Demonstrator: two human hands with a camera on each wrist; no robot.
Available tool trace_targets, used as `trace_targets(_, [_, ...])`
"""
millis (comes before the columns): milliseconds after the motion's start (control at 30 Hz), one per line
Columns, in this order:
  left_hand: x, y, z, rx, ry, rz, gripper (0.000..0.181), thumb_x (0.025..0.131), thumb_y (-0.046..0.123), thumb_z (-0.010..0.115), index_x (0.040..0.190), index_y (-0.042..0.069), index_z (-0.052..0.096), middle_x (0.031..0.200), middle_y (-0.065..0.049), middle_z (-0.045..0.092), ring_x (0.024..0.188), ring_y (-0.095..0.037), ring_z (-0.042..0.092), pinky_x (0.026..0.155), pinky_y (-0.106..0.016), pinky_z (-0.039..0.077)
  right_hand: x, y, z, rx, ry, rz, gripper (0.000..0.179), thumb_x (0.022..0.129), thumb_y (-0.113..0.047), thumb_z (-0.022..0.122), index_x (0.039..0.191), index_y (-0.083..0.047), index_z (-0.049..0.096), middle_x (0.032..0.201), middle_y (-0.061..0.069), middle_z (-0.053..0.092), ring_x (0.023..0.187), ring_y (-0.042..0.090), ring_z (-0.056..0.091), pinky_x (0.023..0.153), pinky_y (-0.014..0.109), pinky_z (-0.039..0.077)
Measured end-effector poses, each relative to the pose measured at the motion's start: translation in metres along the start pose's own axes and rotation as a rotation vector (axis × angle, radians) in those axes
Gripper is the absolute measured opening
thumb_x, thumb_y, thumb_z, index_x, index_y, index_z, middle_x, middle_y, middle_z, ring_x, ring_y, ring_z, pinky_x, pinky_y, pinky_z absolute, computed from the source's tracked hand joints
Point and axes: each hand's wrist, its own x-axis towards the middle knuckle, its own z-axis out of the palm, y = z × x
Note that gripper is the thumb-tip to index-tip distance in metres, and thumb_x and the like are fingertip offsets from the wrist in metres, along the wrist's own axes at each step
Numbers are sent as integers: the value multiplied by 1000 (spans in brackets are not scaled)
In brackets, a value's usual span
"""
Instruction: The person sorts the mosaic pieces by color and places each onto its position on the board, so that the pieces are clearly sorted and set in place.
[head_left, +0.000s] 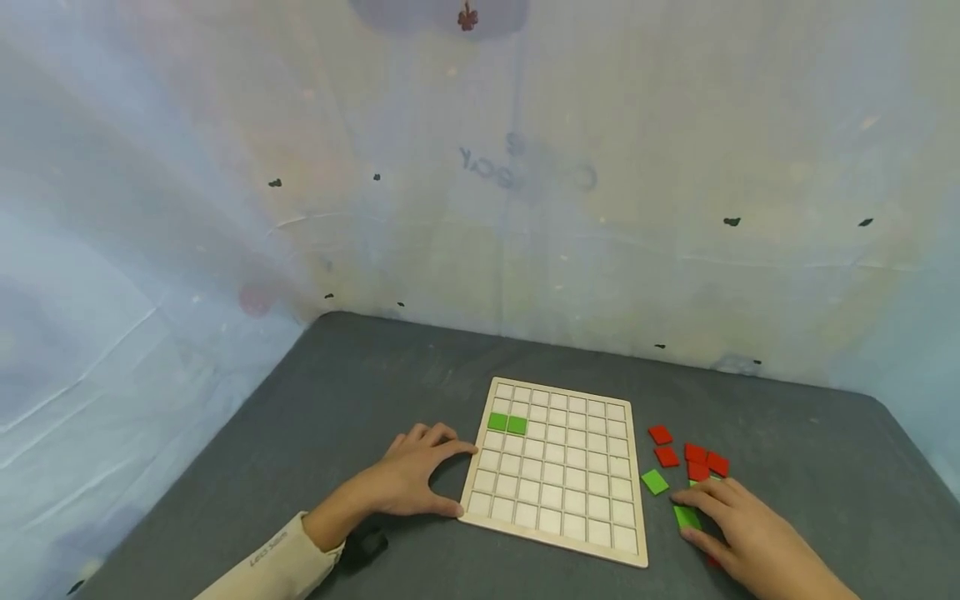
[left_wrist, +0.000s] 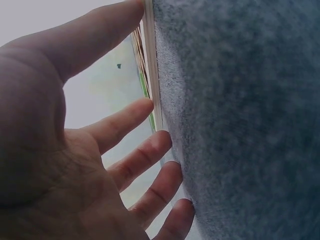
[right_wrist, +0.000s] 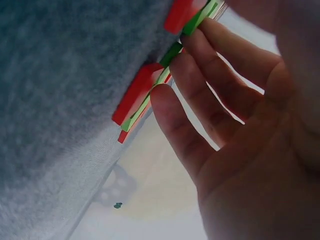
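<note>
A pale wooden grid board (head_left: 551, 496) lies on the dark table, two green tiles (head_left: 517, 425) side by side in its cells near the upper left. My left hand (head_left: 405, 475) is at the board's left edge, thumb and index fingertips right at the rim and the fingers spread, as the left wrist view also shows. Right of the board, my right hand (head_left: 738, 529) has a green tile (head_left: 686, 517) between thumb and index finger, low over the table. In the right wrist view, red tiles (right_wrist: 137, 95) and green ones lie close to the fingertips.
Several loose red tiles (head_left: 661, 434) lie right of the board, with another green tile (head_left: 655, 482) near its right edge. A dark object (head_left: 363, 550) is under the left wrist. Pale sheeting (head_left: 525, 250) hangs behind and left of the table (head_left: 360, 375).
</note>
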Motion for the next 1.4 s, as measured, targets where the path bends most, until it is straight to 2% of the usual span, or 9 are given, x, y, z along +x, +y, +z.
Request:
trace_targets(233, [-1,-3,4,-6,-15,-9,75,78,55,80,144,34,50,140,2,44,123,-25,40,96,-55,32,-3,3,6,41,10,-52,37,83,-36,78,118,-26,70,107,-17,58,88,1,55,69,26,50])
trace_targets(400, [1,-4,3,2,-3,1,76,78,54,80,144,34,50,139,2,44,123,-25,40,94,-54,32,-1,2,7,19,106,-99,43,76,-24,85,117,-25,71,106,-15,59,88,0,54,67,24,50])
trace_targets(533, [2,-5,2,5,2,5,76,78,55,80,144,35,49,139,2,44,123,-25,39,94,-54,32,0,0,7,9,153,-95,47,73,-21,87,116,-25,71,107,-15,59,89,1,55,67,22,50])
trace_targets(767, [1,-5,3,6,-6,7,75,79,55,79,145,35,49,139,2,43,123,-25,39,95,-54,32,-1,-1,5,-2,90,-8,43,76,-32,85,116,-27,71,107,-15,59,90,4,59,71,26,52])
trace_targets(933, [1,-6,4,12,-7,13,75,79,56,79,145,36,48,139,2,43,123,-25,39,94,-53,32,-3,1,5,30,26,-2,39,81,-40,80,117,-29,69,106,-16,56,88,1,55,70,26,51])
trace_targets(1067, [1,-5,3,14,-6,16,75,79,55,79,145,35,49,139,2,44,123,-25,40,94,-53,32,-4,2,5,48,-15,17,40,83,-45,77,119,-29,68,109,-14,58,92,6,57,71,28,52])
trace_targets(1167, [1,-5,2,11,-2,15,75,79,53,80,144,35,49,139,1,44,124,-25,40,95,-54,32,-4,2,4,33,5,17,42,82,-42,79,120,-30,68,112,-13,59,95,10,60,74,31,54])
trace_targets(1400, [2,-5,3,13,-6,-1,75,78,53,80,144,36,49,139,2,44,127,-27,39,96,-55,32,-4,2,5,20,76,-51,45,76,-24,85,118,-28,68,109,-15,58,92,4,57,71,26,52])
